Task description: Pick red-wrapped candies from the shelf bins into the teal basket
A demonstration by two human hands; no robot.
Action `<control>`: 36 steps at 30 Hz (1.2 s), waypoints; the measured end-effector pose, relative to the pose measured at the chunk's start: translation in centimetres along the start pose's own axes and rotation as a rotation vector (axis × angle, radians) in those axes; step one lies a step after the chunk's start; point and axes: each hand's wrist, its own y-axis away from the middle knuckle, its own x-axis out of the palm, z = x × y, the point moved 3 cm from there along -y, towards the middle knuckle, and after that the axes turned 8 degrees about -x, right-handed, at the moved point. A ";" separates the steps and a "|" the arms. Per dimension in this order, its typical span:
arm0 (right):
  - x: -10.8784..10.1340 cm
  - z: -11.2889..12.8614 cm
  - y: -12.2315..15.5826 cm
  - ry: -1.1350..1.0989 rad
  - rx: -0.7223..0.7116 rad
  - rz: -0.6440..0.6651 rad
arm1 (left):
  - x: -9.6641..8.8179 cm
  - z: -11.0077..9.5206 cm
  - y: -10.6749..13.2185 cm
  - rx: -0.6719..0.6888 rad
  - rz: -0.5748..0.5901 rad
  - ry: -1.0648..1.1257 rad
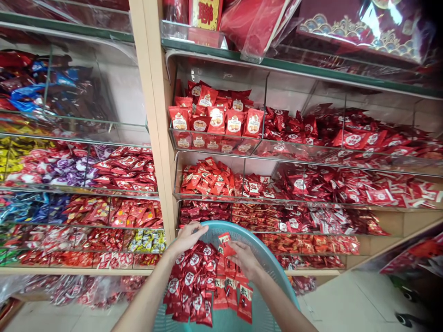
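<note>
A teal plastic basket (273,263) stands in front of me. On its left lie many dark red candy packets (194,281) with white round labels. To their right are brighter red packets (245,302) with black characters. My right hand (246,260) pinches one of these bright red packets (224,239) by its lower edge, above the others. At the basket's far left rim is my left hand (187,236), its fingers curled at the edge and partly hidden.
Shelves with clear dividers hold wrapped sweets (207,180) ahead and more sweets (124,168) at left. A wooden post (155,115) separates them. Bagged goods (93,293) lie below the left shelves. Chair casters (408,318) show on the tiled floor (346,304) at right.
</note>
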 end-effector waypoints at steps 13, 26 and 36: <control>0.7 -1.5 -0.3 -0.022 0.182 -0.129 | 0.2 0.4 -0.4 0.008 -0.001 -0.015; 1.3 -2.3 -0.2 0.214 0.082 -0.090 | 0.1 0.3 -0.2 0.016 -0.009 -0.032; 0.2 5.2 -1.2 0.502 -0.257 -0.129 | 0.3 0.7 -0.5 -0.023 -0.019 0.005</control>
